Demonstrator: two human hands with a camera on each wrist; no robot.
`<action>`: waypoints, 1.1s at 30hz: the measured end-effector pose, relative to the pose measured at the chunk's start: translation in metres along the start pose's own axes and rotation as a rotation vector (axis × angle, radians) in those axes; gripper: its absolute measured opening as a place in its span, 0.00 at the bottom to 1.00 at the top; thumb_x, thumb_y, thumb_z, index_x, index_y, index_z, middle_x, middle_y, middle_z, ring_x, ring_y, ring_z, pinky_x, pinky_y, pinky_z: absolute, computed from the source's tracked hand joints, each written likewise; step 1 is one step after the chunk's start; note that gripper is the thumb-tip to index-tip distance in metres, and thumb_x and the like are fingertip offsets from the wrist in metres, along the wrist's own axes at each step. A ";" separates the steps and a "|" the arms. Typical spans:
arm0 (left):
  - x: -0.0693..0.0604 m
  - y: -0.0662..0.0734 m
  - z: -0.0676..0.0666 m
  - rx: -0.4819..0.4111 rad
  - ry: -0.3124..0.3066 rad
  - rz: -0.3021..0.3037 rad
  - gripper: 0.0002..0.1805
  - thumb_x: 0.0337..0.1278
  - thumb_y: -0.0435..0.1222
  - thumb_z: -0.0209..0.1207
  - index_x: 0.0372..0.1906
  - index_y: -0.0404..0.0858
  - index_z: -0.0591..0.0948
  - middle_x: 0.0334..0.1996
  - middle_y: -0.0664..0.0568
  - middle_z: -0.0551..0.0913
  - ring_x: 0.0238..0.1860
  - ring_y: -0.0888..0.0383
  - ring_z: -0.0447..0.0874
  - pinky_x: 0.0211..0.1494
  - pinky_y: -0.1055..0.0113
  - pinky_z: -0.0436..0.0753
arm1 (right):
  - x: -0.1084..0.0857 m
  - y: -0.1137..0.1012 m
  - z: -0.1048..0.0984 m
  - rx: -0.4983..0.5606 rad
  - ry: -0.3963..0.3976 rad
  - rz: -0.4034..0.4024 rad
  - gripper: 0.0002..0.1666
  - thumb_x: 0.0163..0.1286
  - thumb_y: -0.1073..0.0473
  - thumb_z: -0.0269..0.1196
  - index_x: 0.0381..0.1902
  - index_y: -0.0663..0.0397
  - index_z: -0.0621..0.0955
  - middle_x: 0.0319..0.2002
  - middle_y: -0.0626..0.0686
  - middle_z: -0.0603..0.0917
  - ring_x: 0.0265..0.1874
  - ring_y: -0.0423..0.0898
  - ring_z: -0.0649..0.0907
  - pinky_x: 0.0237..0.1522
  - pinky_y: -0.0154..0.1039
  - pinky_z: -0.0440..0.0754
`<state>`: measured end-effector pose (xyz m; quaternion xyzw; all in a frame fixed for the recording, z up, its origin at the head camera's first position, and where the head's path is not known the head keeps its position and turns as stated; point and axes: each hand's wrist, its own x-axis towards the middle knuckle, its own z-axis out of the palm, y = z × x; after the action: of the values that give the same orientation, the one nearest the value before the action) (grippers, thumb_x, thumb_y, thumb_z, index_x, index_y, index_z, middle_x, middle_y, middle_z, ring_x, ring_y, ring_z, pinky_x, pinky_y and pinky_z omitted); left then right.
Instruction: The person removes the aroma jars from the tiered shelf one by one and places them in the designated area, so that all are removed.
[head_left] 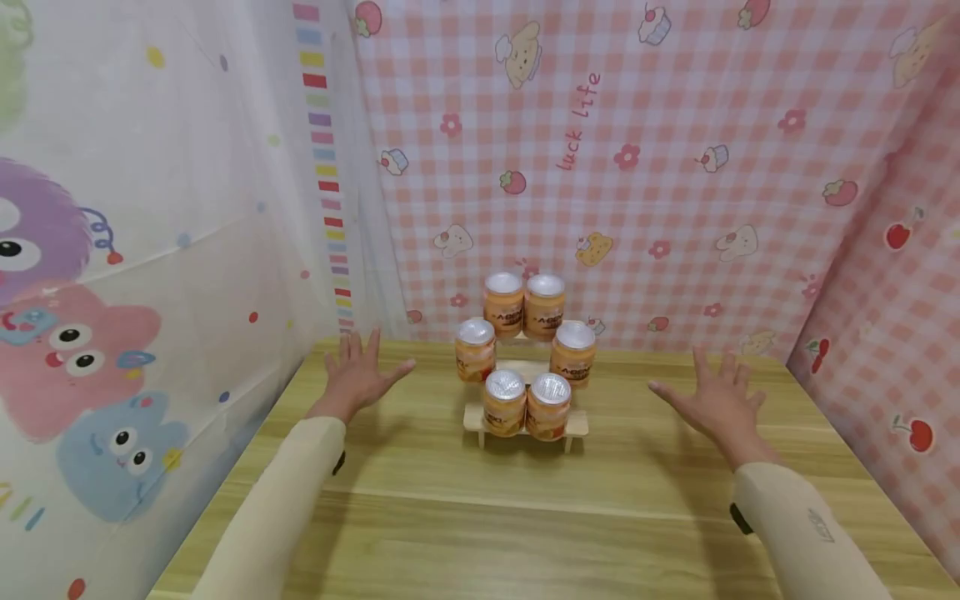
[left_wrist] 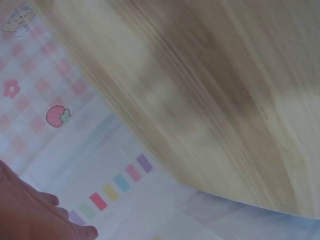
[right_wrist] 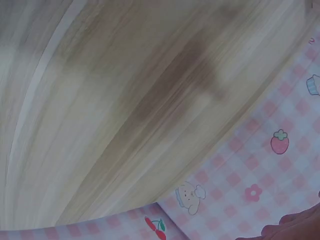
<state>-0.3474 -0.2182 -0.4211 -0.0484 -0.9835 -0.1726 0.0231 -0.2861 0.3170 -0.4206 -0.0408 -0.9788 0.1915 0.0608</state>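
Several orange jars with silvery lids stand on a small stepped wooden rack [head_left: 525,367] in the middle of the table. Two jars are on the top step, including the top left jar [head_left: 504,304]. One is at each side of the middle step: a left jar [head_left: 476,350] and a right jar [head_left: 573,354]. Two more, among them a front jar [head_left: 548,408], share the lowest step. My left hand [head_left: 358,379] is spread over the table, left of the rack and apart from it. On the other side, my right hand [head_left: 722,408] has its fingers spread too. Neither holds anything.
The wooden table [head_left: 525,533] meets a pink checked cloth [head_left: 637,208] at the back. A white cloth with cartoon figures [head_left: 180,250] hangs at the left, and another checked cloth [head_left: 900,333] at the right. Hand shadows fall on the tabletop.
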 end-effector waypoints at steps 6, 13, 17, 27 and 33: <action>0.001 0.009 -0.005 -0.067 -0.009 -0.019 0.60 0.59 0.75 0.37 0.79 0.36 0.38 0.75 0.27 0.32 0.75 0.32 0.24 0.67 0.29 0.31 | 0.002 -0.007 -0.001 0.050 0.001 0.012 0.65 0.65 0.19 0.47 0.79 0.59 0.40 0.71 0.80 0.29 0.67 0.83 0.35 0.55 0.84 0.37; 0.005 0.016 -0.005 -0.167 -0.015 -0.042 0.58 0.61 0.74 0.36 0.79 0.37 0.35 0.76 0.29 0.32 0.76 0.34 0.26 0.69 0.31 0.30 | -0.001 -0.017 0.003 0.154 0.014 0.027 0.61 0.69 0.23 0.46 0.78 0.61 0.41 0.71 0.81 0.37 0.68 0.82 0.44 0.56 0.82 0.44; 0.006 0.021 -0.004 -0.258 0.002 -0.057 0.55 0.65 0.71 0.38 0.79 0.37 0.35 0.76 0.29 0.35 0.76 0.33 0.31 0.70 0.32 0.36 | -0.003 -0.022 0.011 0.223 0.023 0.016 0.58 0.71 0.26 0.47 0.79 0.60 0.42 0.71 0.81 0.45 0.67 0.80 0.51 0.58 0.79 0.52; 0.003 0.036 -0.001 -0.615 0.069 -0.025 0.55 0.65 0.70 0.43 0.80 0.38 0.39 0.78 0.36 0.42 0.77 0.39 0.40 0.75 0.43 0.45 | -0.008 -0.042 0.021 0.435 0.033 0.067 0.53 0.76 0.35 0.50 0.78 0.63 0.42 0.75 0.73 0.47 0.72 0.73 0.50 0.68 0.68 0.50; 0.007 0.050 -0.010 -0.749 0.076 -0.078 0.58 0.56 0.76 0.41 0.81 0.47 0.41 0.78 0.38 0.49 0.76 0.40 0.48 0.73 0.42 0.53 | -0.009 -0.053 0.024 0.495 0.042 0.103 0.50 0.77 0.36 0.49 0.78 0.65 0.47 0.74 0.73 0.53 0.71 0.71 0.55 0.69 0.64 0.53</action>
<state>-0.3488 -0.1745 -0.3942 -0.0096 -0.8519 -0.5226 0.0335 -0.2833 0.2582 -0.4237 -0.0786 -0.8971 0.4274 0.0792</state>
